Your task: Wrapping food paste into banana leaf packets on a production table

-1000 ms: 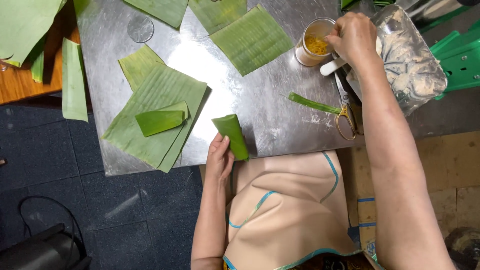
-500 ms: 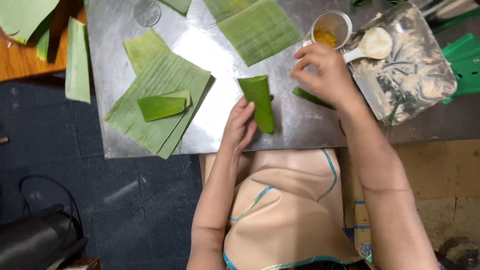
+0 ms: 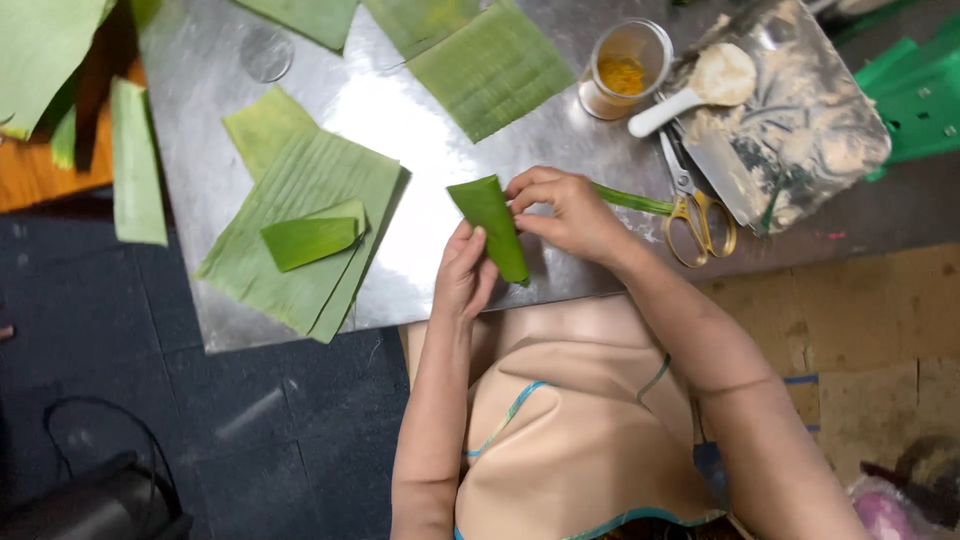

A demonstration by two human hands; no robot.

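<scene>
A rolled green leaf cone (image 3: 490, 222) stands over the near edge of a metal table (image 3: 400, 110). My left hand (image 3: 464, 275) grips its lower part from below. My right hand (image 3: 565, 210) pinches its upper right edge. A thin green leaf strip (image 3: 632, 200) lies just behind my right hand, beside yellow-handled scissors (image 3: 695, 215).
A stack of flat leaf pieces (image 3: 300, 225) with a small folded leaf (image 3: 308, 240) on top lies at the left. Another leaf square (image 3: 490, 70) lies at the back. A glass of yellow filling (image 3: 625, 70) and a clear bag of pale dough with a white scoop (image 3: 715, 80) stand at the right.
My right hand left the scoop in the bag and came down to the leaf cone. It now holds the cone's top edge, while my left hand has kept its hold.
</scene>
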